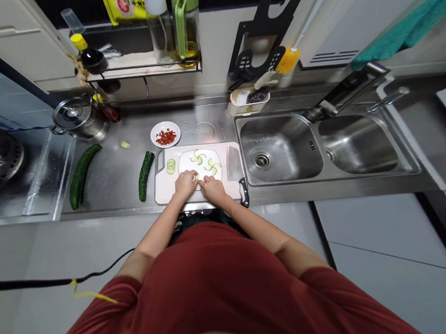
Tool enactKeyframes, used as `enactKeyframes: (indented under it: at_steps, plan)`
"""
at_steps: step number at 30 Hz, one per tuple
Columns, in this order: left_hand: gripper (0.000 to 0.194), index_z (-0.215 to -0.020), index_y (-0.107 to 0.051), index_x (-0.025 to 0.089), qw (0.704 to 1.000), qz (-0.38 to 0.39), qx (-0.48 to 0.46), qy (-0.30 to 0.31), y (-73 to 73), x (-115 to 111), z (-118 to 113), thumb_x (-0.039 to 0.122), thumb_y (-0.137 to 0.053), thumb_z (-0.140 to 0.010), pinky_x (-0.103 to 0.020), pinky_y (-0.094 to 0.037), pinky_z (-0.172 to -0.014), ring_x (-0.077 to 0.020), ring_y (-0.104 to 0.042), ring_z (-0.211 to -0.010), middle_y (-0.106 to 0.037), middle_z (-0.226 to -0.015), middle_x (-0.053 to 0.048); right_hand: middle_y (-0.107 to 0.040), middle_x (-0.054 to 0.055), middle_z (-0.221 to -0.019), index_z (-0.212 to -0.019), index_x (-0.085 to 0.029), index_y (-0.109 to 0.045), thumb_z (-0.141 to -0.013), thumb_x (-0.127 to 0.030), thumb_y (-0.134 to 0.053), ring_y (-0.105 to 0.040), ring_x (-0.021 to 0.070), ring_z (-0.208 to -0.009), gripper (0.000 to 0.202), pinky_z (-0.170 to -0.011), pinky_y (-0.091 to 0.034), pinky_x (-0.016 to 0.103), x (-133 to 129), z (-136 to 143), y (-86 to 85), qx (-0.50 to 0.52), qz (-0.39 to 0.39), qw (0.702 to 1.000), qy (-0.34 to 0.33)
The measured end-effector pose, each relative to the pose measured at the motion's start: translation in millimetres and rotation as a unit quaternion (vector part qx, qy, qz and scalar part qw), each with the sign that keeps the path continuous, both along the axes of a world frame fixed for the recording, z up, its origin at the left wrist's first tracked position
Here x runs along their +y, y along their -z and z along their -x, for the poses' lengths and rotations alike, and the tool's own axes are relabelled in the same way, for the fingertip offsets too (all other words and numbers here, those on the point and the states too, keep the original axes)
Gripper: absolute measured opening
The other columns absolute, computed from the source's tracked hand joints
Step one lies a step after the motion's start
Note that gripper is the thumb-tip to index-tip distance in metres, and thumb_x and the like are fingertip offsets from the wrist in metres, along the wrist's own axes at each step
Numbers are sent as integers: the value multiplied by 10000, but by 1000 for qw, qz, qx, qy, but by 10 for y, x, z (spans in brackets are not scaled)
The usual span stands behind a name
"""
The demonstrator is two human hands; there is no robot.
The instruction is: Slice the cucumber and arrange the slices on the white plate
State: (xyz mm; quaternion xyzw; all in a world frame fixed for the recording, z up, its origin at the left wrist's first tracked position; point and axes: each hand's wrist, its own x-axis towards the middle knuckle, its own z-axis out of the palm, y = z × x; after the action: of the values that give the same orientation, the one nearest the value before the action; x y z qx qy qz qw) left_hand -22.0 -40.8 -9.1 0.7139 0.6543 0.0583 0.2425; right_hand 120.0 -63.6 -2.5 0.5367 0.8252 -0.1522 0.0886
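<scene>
Both hands meet over the near edge of a white square plate (pixel 183 165). My left hand (pixel 186 185) has its fingers closed around a small pale-green cucumber slice (pixel 197 176). Against the same slice, the fingers of my right hand (pixel 213 189) are pinched together; the fingertips partly hide it. Cucumber slices (pixel 211 166) lie in curved, flower-like groups on the plate. Beneath it is a pale cutting board (pixel 161 194), with a small stack of slices (pixel 170 166) at its left. A broad-bladed knife (pixel 233 163) rests along its right side, black handle toward me.
Left of the board lie a cut cucumber (pixel 146 176) and a longer cucumber (pixel 84 176). A white dish (pixel 153 137) of chopped red pieces stands behind. A steel pot (pixel 88 124) is at back left, and a double sink (pixel 288 172) with a faucet (pixel 348 92) is right.
</scene>
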Motion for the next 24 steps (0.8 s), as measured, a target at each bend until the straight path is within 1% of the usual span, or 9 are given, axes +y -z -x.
enactKeyframes:
  at_steps: [7, 14, 20, 24]
  plan:
    - [281, -1144, -614, 246, 1000, 8, 7, 3, -30, 5, -9, 265, -546, -872, -304, -431, -889, -210, -541, -1040, -616, -1083, -64, -547, 132, -1187, -1301, -226, -538, -998, -249, -299, -474, 249, -1087, 386, -853, -441, 341, 19, -8, -4, -2, 11, 1000, -1]
    - [282, -1141, -613, 245, 1000, 6, 8, 9, -33, 9, -10, 261, -548, -867, -308, -438, -867, -214, -545, -1033, -612, -1085, -68, -554, 128, -1171, -1286, -218, -545, -998, -240, -304, -480, 246, -1074, 377, -842, -442, 331, 14, -4, -7, -3, 3, 1000, -7]
    - [292, -1155, -612, 251, 1000, 17, 14, 2, -67, 5, -24, 263, -545, -870, -309, -442, -868, -216, -544, -1045, -610, -1088, -71, -540, 132, -1205, -1303, -216, -533, -1004, -255, -296, -469, 251, -1102, 383, -852, -439, 331, -5, -8, -41, -6, 9, 1000, -5]
    - [293, -1158, -613, 252, 1000, 16, 10, -1, -60, 1, -25, 269, -540, -875, -317, -442, -879, -221, -541, -1054, -607, -1095, -75, -538, 140, -1214, -1312, -205, -525, -1003, -250, -295, -471, 253, -1104, 387, -854, -439, 331, 0, -2, -42, -13, 12, 1000, -11]
